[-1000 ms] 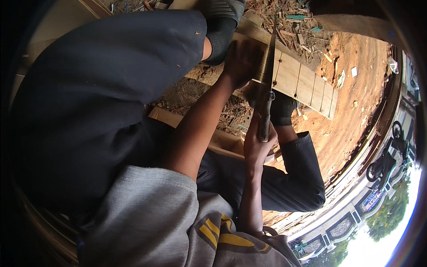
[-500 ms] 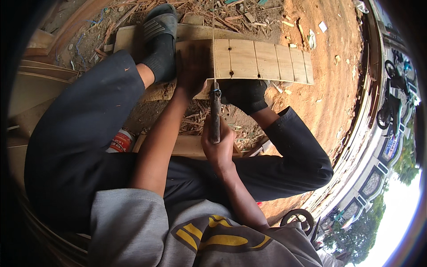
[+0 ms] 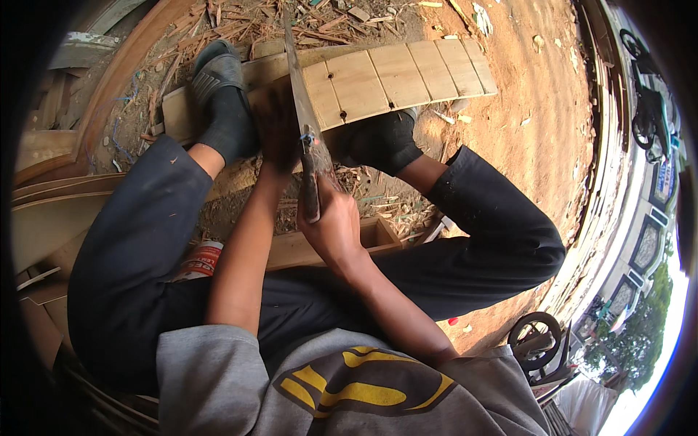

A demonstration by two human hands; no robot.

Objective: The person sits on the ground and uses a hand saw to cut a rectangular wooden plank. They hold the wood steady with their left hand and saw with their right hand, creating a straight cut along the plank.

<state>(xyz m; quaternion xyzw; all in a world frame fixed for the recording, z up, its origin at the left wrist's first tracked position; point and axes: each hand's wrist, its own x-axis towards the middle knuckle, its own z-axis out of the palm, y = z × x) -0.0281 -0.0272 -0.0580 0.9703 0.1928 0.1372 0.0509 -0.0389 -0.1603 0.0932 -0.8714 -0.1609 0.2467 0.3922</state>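
A handsaw has its grip in my right hand, whose fingers are wrapped round it. The thin blade points away from me across a pale wooden board. Several dark crosswise lines and a few small holes mark the board to the right of the blade. My left hand lies flat on the shaded part of the board, just left of the blade, fingers stretched forward. Shadow hides its fingertips. My sandalled left foot and dark-socked right foot are on either side of the hands.
Another plank lies under the board and left foot. Wood scraps litter the dirt beyond. A red-and-white container and a wooden frame sit near my legs. Curved wooden pieces lean at left; motorbikes stand far right.
The view has shifted, so hands, saw and board appear farther left. The saw now slants, its tip leaning left, and the board looks more tilted. Both hands keep their places.
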